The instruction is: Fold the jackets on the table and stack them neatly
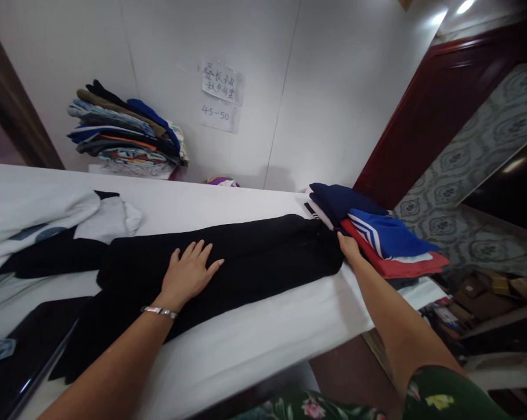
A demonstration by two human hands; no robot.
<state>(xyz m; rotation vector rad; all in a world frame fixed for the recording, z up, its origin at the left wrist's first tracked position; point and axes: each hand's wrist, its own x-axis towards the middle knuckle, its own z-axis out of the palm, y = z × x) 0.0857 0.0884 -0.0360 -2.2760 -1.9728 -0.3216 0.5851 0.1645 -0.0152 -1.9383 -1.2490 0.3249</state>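
Observation:
A long black garment (255, 256) lies stretched across the white table, folded to a narrow strip, with a wider part at its left end. My left hand (189, 271), wearing a silver bracelet on the wrist, rests flat on its left half with fingers spread. At the garment's right end, my right hand (348, 246) is closed on the gathered edge; the fingertips are partly hidden by the cloth. Whether it is a jacket or another long-sleeved top, I cannot tell.
Folded clothes in blue (388, 233), red (394, 267) and navy (346, 201) are stacked at the right. White clothes (40, 219) lie loose at the left, near a dark flat object (36, 338). A tall clothes pile (127, 134) stands beyond the table by the wall with paper signs (222, 81).

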